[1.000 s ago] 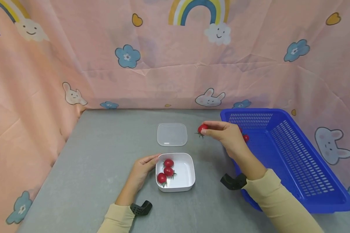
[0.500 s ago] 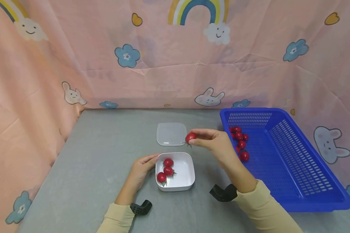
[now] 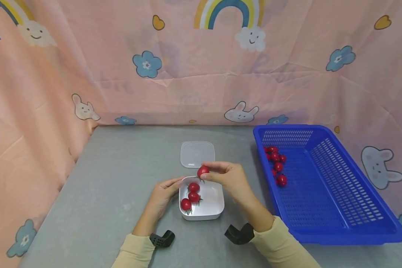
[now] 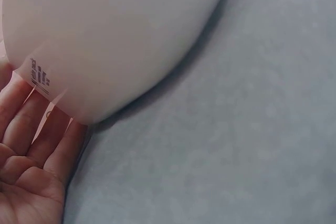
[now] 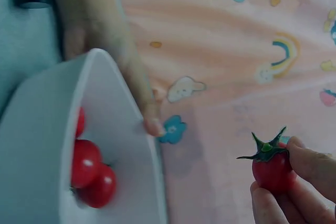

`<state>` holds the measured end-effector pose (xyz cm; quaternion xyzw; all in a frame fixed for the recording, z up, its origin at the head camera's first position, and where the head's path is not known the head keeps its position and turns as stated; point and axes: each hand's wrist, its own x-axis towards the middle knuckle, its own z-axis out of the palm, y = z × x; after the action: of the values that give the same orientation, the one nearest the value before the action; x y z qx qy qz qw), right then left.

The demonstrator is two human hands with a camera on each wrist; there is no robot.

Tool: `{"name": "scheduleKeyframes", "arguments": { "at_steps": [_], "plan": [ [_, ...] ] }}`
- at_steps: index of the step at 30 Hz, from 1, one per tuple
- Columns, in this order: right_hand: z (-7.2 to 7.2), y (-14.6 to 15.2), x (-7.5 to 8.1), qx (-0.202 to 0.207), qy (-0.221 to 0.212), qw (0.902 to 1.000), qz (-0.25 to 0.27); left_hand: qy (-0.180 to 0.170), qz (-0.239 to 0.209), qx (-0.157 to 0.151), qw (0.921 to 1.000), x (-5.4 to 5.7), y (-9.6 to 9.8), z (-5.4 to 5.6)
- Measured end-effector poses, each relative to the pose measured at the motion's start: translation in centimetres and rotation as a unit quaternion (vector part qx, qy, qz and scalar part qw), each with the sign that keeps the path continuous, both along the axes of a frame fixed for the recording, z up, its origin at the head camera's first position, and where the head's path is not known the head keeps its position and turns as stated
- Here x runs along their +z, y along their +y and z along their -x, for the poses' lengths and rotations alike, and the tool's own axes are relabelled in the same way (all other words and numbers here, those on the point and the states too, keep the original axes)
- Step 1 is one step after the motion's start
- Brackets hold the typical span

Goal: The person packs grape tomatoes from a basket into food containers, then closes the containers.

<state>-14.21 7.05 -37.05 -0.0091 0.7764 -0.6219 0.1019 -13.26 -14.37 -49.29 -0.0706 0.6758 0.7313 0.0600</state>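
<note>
My right hand point(image 3: 226, 178) pinches a cherry tomato point(image 5: 273, 174) with green sepals between thumb and fingers. In the head view it hangs over the back rim of a white container point(image 3: 211, 201). Inside lie three cherry tomatoes point(image 3: 194, 197) along the left side, also partly seen in the right wrist view. My left hand point(image 3: 161, 195) rests at the container's back left corner. In the left wrist view its fairly straight fingers point(image 4: 65, 145) lie against the outer wall, and the right wrist view shows a fingertip at the rim.
A translucent lid point(image 3: 197, 153) lies flat behind the container. On the right stands a large blue basket point(image 3: 325, 208) with several cherry tomatoes point(image 3: 278, 166) along its left side. A pink patterned cloth point(image 3: 187, 85) hangs behind the grey tabletop point(image 3: 120, 178).
My right hand has carried the cherry tomato left and toward the person, from beside the basket to over the container. This uncovers the tomatoes in the basket. My left hand has stayed in place.
</note>
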Motion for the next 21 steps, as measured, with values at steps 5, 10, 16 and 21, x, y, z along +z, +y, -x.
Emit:
{"name": "scheduleKeyframes", "arguments": {
  "at_steps": [5,10,16,21],
  "plan": [
    [-0.5,-1.1,-1.9,0.000,-0.009,0.9999,-0.012,-0.001,-0.014,0.002,0.9999,-0.1,0.0,0.1],
    [-0.7,-1.9,-3.4,0.006,-0.007,0.9996,-0.028,0.006,-0.021,-0.003,0.9998,0.0,0.1,0.1],
    [-0.7,-2.9,-4.8,0.014,0.014,0.9988,-0.046,0.010,-0.015,-0.004,0.9998,0.0,0.0,0.0],
    [-0.8,-3.6,-5.6,0.020,0.026,0.9979,-0.055,0.010,-0.023,-0.004,0.9997,0.1,0.0,0.0]
  ]
}}
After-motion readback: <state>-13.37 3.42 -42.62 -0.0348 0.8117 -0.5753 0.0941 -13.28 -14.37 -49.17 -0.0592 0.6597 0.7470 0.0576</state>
